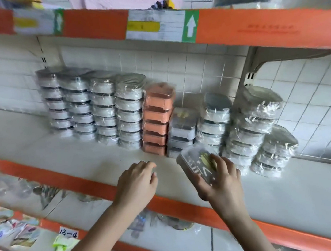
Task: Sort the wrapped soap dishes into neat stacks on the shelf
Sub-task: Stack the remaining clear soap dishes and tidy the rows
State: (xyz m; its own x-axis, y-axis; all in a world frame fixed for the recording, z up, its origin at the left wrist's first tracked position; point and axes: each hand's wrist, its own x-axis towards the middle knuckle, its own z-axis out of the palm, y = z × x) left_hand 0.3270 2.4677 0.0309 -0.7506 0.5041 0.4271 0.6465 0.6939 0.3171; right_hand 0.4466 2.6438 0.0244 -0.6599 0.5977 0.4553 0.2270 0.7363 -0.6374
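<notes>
Head view, left to right: 4 grey stacks stand tidy along the tiled wall at 10 o'clock on the shelf, each touching the next. Just right of them is the orange stack, then a short stack of 3 squarish grey dishes whose top one shows a yellow print. Past it at 2 o'clock lean 3 looser stacks, their wraps crumpled.

Nearer, the left hand hovers over bare shelf at 6 o'clock, fingers loosely curled, holding nothing. The right hand grips a wrapped dish with the same yellow print, fingers curled over its top and, as far as the blur allows, the thumb under it. That dish is tilted, its long axis running from 10 to 4 o'clock.

The short stack lies at 11 o'clock from the held dish, just beyond its far corner, and the right hand is the nearer one. Setting it there would likely need the dish levelled and turned to match the stack's long axis.
</notes>
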